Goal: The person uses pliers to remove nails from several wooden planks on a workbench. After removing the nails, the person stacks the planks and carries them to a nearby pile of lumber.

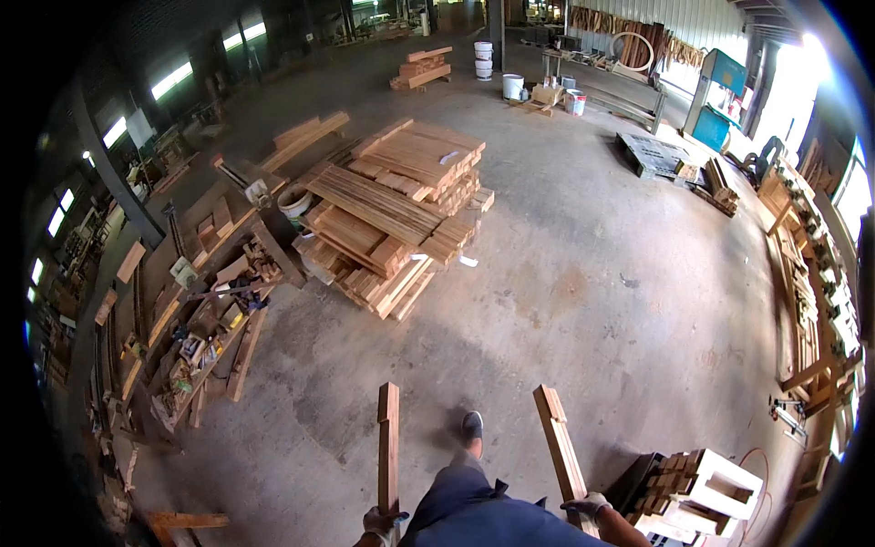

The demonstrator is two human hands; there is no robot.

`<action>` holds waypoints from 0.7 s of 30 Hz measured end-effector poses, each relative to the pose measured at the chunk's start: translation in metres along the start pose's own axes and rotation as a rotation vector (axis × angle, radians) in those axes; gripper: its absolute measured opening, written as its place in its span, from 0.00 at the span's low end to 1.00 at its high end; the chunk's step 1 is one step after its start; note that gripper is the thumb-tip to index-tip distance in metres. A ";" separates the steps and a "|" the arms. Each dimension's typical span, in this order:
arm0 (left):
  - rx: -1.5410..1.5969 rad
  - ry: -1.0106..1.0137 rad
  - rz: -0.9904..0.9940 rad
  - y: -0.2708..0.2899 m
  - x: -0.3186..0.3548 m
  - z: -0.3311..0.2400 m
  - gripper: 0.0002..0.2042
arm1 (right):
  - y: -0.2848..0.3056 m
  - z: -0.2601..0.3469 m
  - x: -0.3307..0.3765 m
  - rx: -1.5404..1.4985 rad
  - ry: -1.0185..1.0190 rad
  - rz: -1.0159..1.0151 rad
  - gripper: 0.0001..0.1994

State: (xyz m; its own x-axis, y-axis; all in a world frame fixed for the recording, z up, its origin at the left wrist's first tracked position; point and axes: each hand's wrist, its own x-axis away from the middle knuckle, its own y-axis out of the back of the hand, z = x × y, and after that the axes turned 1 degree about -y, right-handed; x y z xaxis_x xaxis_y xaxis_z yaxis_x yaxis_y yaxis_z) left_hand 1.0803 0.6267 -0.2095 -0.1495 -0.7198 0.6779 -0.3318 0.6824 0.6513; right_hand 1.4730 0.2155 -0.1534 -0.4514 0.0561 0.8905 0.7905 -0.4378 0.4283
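Note:
Near the lower edge, my left hand is wrapped round the near end of a notched wooden board, which points forward. My right hand, in a pale work glove, closes on another wooden board with a step cut near its far end. Both boards are held out on either side of my body, apart from each other. One of my feet, in a dark shoe, is stepping on the concrete floor between them. A large stack of reddish wooden boards lies ahead, left of centre.
On the left, a workbench carries tools and wood offcuts. A pale block of stacked wood pieces stands close on my right. Timber racks line the right wall. A dark pallet and white buckets sit farther off.

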 end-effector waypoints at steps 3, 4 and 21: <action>0.141 0.004 -0.054 -0.013 -0.052 -0.040 0.38 | 0.016 0.027 -0.001 0.129 -0.007 -0.057 0.46; 0.215 0.017 -0.068 -0.013 -0.067 -0.055 0.38 | 0.025 0.035 -0.007 0.171 -0.025 -0.013 0.46; 0.386 -0.140 -0.288 0.019 -0.190 -0.381 0.27 | 0.124 0.137 -0.208 0.255 0.088 0.096 0.45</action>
State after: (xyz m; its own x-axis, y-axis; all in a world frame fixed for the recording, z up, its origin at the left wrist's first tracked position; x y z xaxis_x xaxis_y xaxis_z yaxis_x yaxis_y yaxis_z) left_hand 1.4574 0.8255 -0.1962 -0.1161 -0.9001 0.4200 -0.6946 0.3758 0.6134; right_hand 1.7217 0.2724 -0.2644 -0.3952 -0.0579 0.9167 0.9049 -0.1963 0.3777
